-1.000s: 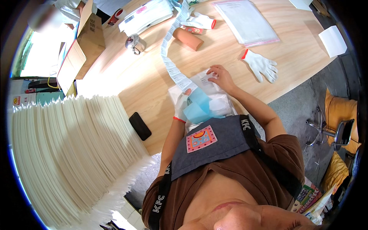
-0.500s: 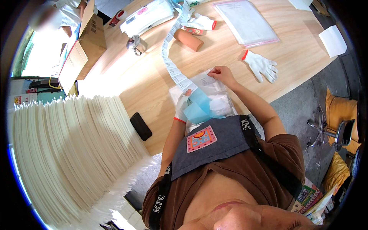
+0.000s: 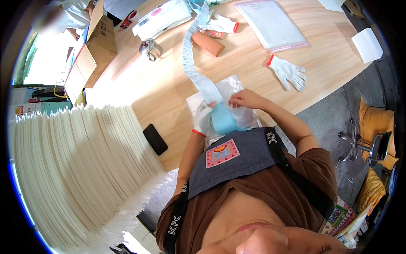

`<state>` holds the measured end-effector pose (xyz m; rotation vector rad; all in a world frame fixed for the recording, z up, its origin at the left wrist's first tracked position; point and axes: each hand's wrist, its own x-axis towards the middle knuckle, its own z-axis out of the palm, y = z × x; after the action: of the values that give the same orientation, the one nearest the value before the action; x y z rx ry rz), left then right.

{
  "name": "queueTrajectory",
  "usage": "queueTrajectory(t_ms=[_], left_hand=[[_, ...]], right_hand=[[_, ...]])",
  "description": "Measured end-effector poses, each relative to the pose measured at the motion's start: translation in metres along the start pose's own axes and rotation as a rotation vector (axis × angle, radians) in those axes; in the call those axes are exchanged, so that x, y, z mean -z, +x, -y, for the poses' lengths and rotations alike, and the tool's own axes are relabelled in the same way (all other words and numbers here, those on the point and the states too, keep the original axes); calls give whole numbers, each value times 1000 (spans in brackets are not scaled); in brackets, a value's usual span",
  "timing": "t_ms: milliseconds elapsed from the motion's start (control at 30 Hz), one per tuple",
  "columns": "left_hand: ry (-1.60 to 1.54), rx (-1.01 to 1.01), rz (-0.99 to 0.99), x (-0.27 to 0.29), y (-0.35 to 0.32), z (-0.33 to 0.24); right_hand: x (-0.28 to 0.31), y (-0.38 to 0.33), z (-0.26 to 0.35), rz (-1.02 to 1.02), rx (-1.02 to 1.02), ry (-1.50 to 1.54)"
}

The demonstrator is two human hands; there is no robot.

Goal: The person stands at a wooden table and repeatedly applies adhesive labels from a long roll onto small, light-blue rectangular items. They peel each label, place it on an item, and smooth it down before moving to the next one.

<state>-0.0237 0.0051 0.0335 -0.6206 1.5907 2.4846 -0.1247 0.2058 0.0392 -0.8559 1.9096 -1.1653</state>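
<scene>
My left hand (image 3: 204, 117), in a white glove with a red cuff and bare fingertips, grips a long strip of white labels (image 3: 206, 87). Its light-blue backing (image 3: 223, 118) curls down toward my apron. Bare and slightly blurred, my right hand (image 3: 244, 99) is just right of the strip, over a stack of clear plastic bags (image 3: 231, 84). The right fingers are curled together; whether anything is between them cannot be made out. Both hands are above the bags at the table's near edge.
A tall stack of white sheets (image 3: 80, 169) stands at left, with a black phone (image 3: 155, 139) beside it. Farther off are a metal cup (image 3: 150, 49), a brown roll (image 3: 208, 44), loose gloves (image 3: 288, 73), plastic sleeves (image 3: 272, 24) and a cardboard box (image 3: 101, 42). Someone sits behind the box.
My right hand has drawn back from the top of the bags toward the strip. The label strip has shifted slightly, and its blue backing hangs narrower below my left hand.
</scene>
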Motion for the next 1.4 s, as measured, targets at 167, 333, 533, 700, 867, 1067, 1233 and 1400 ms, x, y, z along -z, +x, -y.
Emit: queueTrajectory(t_ms=[167, 333, 533, 700, 867, 1067, 1233, 1400], left_hand=[[-23, 12, 139, 12, 5, 14], [-226, 87, 76, 29, 22, 32], [-260, 167, -19, 12, 13, 18], [-262, 200, 8, 31, 21, 30], [-293, 176, 31, 15, 12, 16], [-280, 158, 16, 16, 12, 16], [-279, 159, 11, 20, 15, 21], [-304, 146, 11, 19, 15, 21]], right_hand=[[-24, 28, 14, -393, 161, 183], [-36, 27, 17, -416, 235, 19], [-41, 13, 21, -581, 554, -480], [-33, 18, 15, -421, 162, 484], [20, 34, -25, -450, -145, 453], [20, 43, -35, -509, -183, 128], [14, 44, -30, -581, -155, -46], [6, 39, -18, -644, -165, -255]])
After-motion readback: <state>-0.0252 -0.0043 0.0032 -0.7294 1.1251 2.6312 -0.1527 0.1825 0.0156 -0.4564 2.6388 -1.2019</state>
